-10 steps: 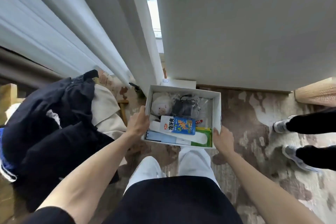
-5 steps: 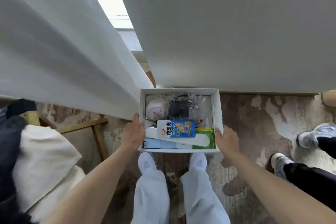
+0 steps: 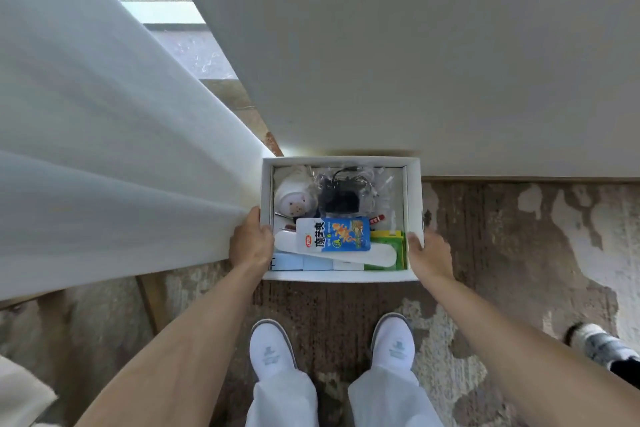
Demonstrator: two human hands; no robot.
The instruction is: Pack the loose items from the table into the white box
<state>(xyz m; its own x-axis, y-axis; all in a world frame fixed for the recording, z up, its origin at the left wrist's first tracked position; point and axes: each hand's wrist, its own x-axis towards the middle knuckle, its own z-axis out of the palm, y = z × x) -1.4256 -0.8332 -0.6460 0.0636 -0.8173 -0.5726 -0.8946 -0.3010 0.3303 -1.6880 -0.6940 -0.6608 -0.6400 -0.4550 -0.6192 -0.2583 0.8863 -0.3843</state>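
A white curtain (image 3: 104, 166) fills the left of the frame, its folds running down to centre left. Its lower edge ends just beside the left hand (image 3: 251, 243).

The left hand grips the left wall of the white box (image 3: 341, 277), thumb lying along the rim. The other fingers are hidden on the outside or under the box, so I cannot tell how they lie.

The white box sits at the centre of the frame, open at the top. Its far edge meets the lower edge of a large pale surface (image 3: 415, 45) that covers the upper right. Whether the box rests on anything cannot be told.

Contents, left to right:
- A white plush toy (image 3: 294, 194) lies in the far left corner.
- A black item in a clear bag (image 3: 341, 194) lies beside it.
- A blue and white snack packet (image 3: 332, 235) lies across the middle, on top of a long white flat piece (image 3: 381, 255).
- Pale blue cartons (image 3: 301, 262) line the near wall.
- A small red item (image 3: 376, 219) lies right of the packet.
- A green packet (image 3: 388, 242) lies in the near right corner.

The right hand (image 3: 429, 253) holds the right wall of the box, thumb on the rim and the remaining fingers out of sight.

Below the box, two white shoes (image 3: 272, 347) stand on a worn, patchy floor (image 3: 519, 236). Another person's shoe (image 3: 595, 343) shows at the lower right edge.
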